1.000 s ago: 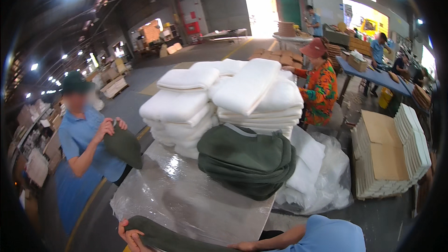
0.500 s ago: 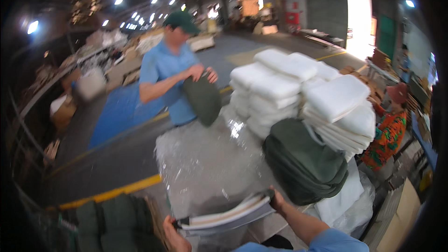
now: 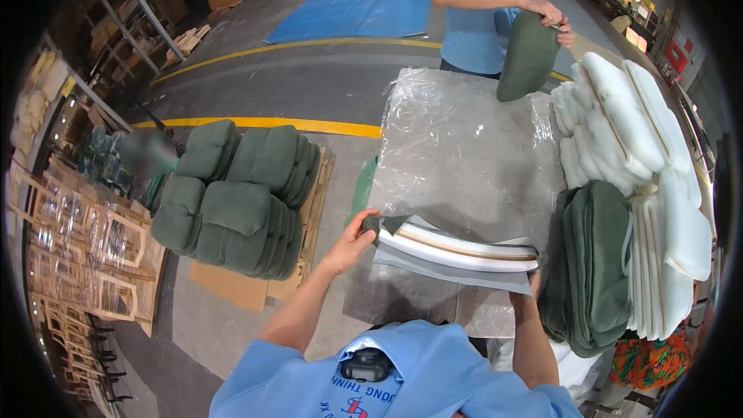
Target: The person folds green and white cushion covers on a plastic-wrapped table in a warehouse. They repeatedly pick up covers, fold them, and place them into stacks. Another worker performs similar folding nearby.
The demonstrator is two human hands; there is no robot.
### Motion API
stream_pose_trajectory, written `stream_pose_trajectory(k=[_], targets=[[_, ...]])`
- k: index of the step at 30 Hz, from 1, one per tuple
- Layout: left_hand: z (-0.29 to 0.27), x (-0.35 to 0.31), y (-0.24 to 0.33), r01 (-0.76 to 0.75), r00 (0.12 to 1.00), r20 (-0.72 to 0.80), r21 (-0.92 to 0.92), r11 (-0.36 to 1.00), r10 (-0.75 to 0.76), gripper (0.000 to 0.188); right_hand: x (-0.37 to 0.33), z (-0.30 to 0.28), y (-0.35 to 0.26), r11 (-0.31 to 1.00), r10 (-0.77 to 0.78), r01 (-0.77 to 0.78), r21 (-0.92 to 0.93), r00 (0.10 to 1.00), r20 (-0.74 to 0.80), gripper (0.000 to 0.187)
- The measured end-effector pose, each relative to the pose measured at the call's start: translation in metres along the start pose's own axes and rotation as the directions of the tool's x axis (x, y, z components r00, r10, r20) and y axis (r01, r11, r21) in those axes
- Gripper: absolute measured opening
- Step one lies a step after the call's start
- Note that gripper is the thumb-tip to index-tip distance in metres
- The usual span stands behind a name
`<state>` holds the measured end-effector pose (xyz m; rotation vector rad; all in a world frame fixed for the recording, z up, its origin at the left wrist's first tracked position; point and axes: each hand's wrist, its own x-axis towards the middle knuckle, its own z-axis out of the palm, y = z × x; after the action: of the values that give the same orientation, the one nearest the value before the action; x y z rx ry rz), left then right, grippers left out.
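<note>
**Both hands grip a foam pad at the near edge of the wrapped table**

Both hands hold one flat cushion pad (image 3: 457,257) by its ends. Left hand (image 3: 354,238) is clenched around the left end, thumb on top, pinching a dark green fabric flap (image 3: 385,224) against the foam. Right hand (image 3: 532,285) is mostly hidden under the pad's right end; only fingertips show, so its grasp looks closed on the pad, though I cannot tell for certain.

Largest in view, the table (image 3: 464,155) is draped in clear, wrinkled plastic film, and its near edge is cut off by the wearer's blue shirt. To the right, the tall stack of white foam pads (image 3: 635,131) bends toward the rim and is partly lost in the dark border. Beside it, a pile of green covered cushions (image 3: 596,263) stands on edge, its lower part hidden. Left of the table, on the floor, green cushions (image 3: 232,197) lie stacked on a pallet.

At the far side, a person in a blue shirt, head cut off by the frame, holds a green cushion (image 3: 528,54) upright with both hands.

The held pad is white foam with a tan stripe along its edge and a grey layer beneath. Its long axis runs left to right, tilted slightly down toward the right, lying flat just above the table's near edge.
</note>
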<state>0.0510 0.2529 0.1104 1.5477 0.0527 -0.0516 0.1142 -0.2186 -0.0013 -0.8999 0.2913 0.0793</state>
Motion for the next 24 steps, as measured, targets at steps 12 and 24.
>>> stream_pose_trajectory(k=[12,24], targets=[[0.094,-0.081,0.007,-0.033,0.978,0.205,0.34,0.94,-0.04,0.068,0.111,0.05,-0.101,0.96,0.083,-0.11,-0.257,0.99,-0.113,0.083],[0.181,-0.014,-0.102,0.491,0.721,0.617,-0.137,0.86,-0.314,0.099,0.074,0.064,-0.139,0.898,-0.154,0.171,-0.405,0.985,0.075,0.056]])
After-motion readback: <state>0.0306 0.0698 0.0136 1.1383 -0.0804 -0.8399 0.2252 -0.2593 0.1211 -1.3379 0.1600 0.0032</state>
